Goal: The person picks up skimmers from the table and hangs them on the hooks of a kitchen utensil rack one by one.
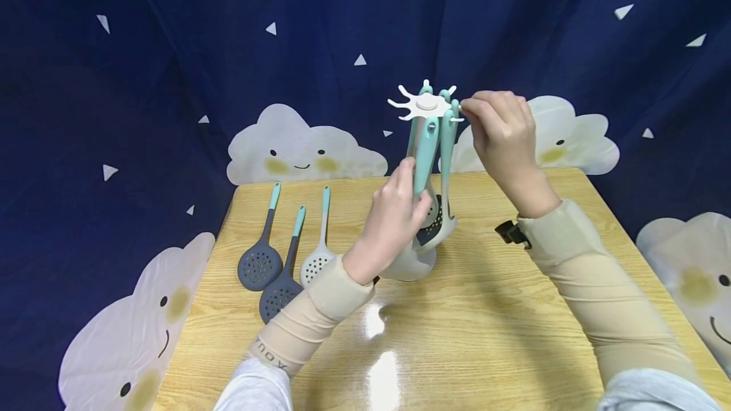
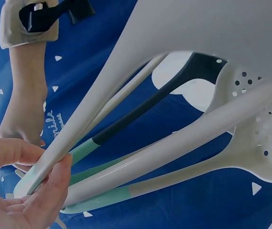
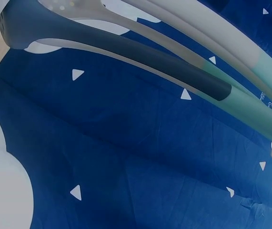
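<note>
A white utensil rack (image 1: 427, 105) with radiating prongs stands on the table, kitchen tools with mint handle ends hanging round it. My left hand (image 1: 394, 214) pinches the handle of a light grey ladle (image 1: 425, 154) at the rack's near side. In the left wrist view, thumb and fingers (image 2: 55, 183) close round that handle, whose wide grey head fills the top right. At the rack's right side, my right hand (image 1: 502, 135) pinches the tip of a prong. Beside it hangs another light grey ladle (image 1: 447, 163). A dark-necked utensil (image 3: 140, 55) crosses the right wrist view.
Two dark skimmers (image 1: 259, 265) and a light grey skimmer (image 1: 316, 265) lie on the left of the wooden table (image 1: 485, 335). My left forearm partly covers them. Behind the table hangs a dark blue curtain (image 1: 320, 37) with clouds and triangles.
</note>
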The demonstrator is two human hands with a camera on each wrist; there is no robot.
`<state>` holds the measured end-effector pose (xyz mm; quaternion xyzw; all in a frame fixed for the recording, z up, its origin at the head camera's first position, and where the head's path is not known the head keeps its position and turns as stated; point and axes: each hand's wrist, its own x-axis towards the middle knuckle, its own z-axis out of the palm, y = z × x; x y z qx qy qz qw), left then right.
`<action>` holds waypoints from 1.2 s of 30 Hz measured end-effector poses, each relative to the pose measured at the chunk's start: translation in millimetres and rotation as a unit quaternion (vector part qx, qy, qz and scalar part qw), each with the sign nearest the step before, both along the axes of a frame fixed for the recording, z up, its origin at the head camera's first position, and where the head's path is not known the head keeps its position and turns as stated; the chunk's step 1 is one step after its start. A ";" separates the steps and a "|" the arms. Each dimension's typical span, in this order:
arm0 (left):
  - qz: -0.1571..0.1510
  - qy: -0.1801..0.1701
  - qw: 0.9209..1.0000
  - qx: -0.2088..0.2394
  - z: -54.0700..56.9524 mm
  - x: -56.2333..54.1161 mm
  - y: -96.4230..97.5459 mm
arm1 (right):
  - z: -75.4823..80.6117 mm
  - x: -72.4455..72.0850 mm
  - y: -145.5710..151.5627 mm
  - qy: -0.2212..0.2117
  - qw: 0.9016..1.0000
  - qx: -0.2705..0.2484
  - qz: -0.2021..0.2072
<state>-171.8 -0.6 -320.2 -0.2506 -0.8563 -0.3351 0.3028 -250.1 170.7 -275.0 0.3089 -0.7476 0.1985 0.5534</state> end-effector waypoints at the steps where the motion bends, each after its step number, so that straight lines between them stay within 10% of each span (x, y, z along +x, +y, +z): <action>1: 0.000 -0.002 1.000 0.001 -0.6 -0.6 0.5 | 0.0 0.1 0.1 0.000 1.000 0.000 0.000; 36: 0.010 0.025 0.999 0.046 -18.9 -21.1 9.8 | -2.5 -1.9 -1.7 0.011 1.000 -0.022 0.006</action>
